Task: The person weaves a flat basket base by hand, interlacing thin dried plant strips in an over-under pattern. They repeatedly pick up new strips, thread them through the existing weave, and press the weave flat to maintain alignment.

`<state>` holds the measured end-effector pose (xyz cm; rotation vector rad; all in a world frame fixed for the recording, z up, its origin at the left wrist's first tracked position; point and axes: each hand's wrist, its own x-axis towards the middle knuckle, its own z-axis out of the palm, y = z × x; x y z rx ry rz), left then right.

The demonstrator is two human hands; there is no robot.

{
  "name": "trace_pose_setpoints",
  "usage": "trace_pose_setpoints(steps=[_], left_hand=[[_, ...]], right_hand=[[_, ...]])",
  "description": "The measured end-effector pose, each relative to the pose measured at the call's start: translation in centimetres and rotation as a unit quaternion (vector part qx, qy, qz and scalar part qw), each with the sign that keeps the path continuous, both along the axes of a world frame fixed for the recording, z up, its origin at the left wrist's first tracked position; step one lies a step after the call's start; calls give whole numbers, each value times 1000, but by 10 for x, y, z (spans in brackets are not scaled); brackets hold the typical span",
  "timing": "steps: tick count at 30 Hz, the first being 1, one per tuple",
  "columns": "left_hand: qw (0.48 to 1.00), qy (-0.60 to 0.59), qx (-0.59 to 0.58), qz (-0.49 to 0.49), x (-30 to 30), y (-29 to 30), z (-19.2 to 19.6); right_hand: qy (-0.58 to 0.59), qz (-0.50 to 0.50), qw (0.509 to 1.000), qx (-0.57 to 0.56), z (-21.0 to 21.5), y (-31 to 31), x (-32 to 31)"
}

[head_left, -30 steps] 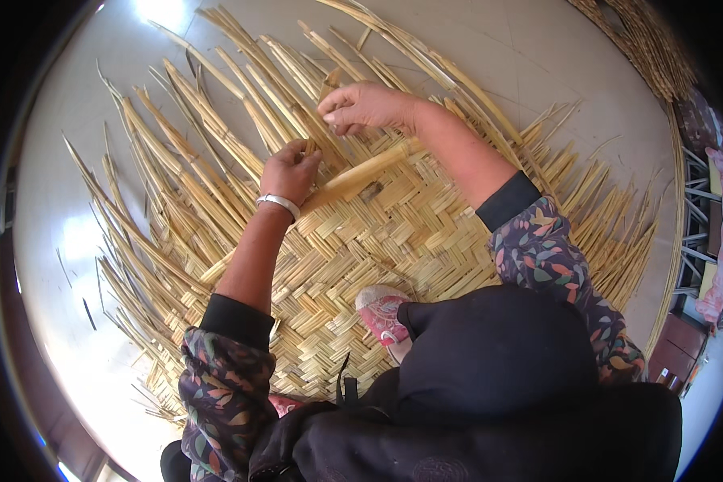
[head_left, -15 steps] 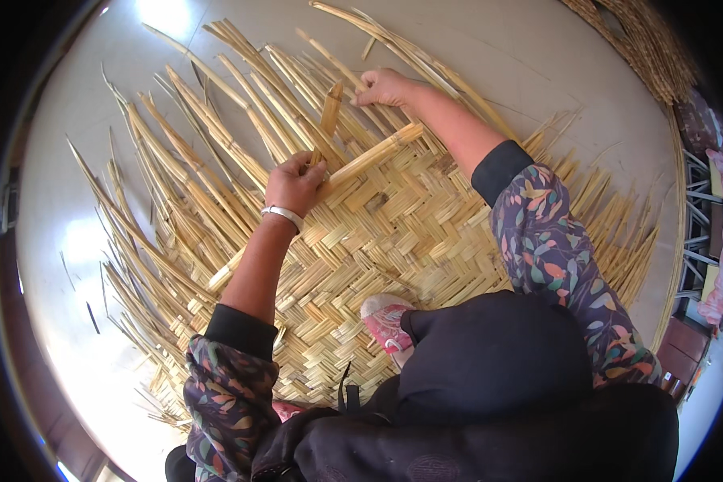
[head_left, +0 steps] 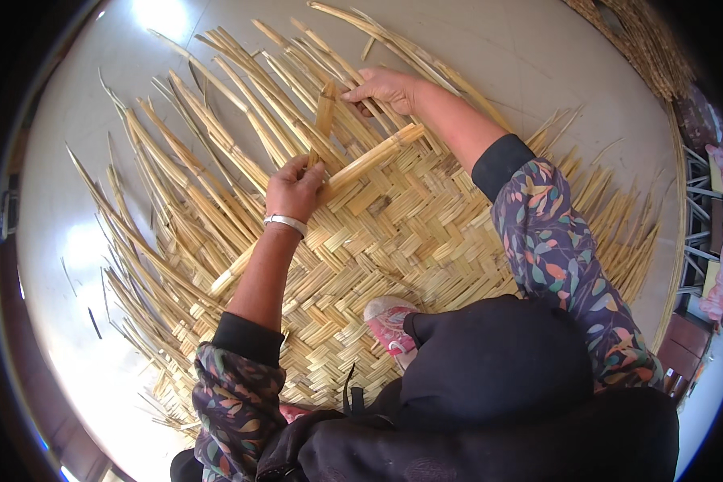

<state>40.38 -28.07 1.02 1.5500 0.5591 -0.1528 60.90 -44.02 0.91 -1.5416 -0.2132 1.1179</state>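
A mat of split reed strips (head_left: pixel 410 213), woven in a zigzag pattern, lies on the floor before me. Along its far edge a flat crosswise reed strip (head_left: pixel 377 161) runs over the weave. My left hand (head_left: pixel 296 191) is closed at that strip's left end, thumb and fingers pinching a reed strip whose tip pokes up. Farther off and to the right, my right hand (head_left: pixel 386 88) curls its fingers round some of the long loose reed strips, partly hiding them. Between the hands, a short broad reed piece (head_left: pixel 325 108) sticks up.
Unwoven reed ends (head_left: pixel 209 136) fan out over the pale floor (head_left: pixel 530 64) at the far and left sides, with shorter ends (head_left: pixel 610 233) at the right. My shoe (head_left: pixel 390 321) rests on the mat. A bundle of brown stalks (head_left: pixel 643 44) lies far right.
My right hand has shifted slightly left, and some long reed strips beside it now stand higher, their tips farther left. My left hand stays at nearly the same place, its pinch kept.
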Motion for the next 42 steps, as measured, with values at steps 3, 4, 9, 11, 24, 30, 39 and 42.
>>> trace_pose_setpoints(steps=[3,4,9,11,24,30,39,42], left_hand=[[1000,-3,10,3,2,2,-6],[1000,-4,14,3,3,2,-8],[1000,-3,-15,11,4,4,-14],[1000,-2,-20,15,3,5,-13],[998,42,-9,-53,13,11,-11],[984,85,82,-137,23,13,-6],[957,103,150,-227,24,2,3],[962,90,147,-213,21,4,-6]], right_hand=[[-43,-28,999,18,-1,-2,-7],[-62,-29,998,12,0,-2,-8],[-119,-48,992,6,6,-4,-16],[-122,-69,990,14,11,-5,-21],[-76,-63,992,85,46,-14,-33],[-117,-12,990,74,48,-19,-31],[-198,60,971,-121,50,-12,-31],[-236,91,954,-160,50,-8,-31]])
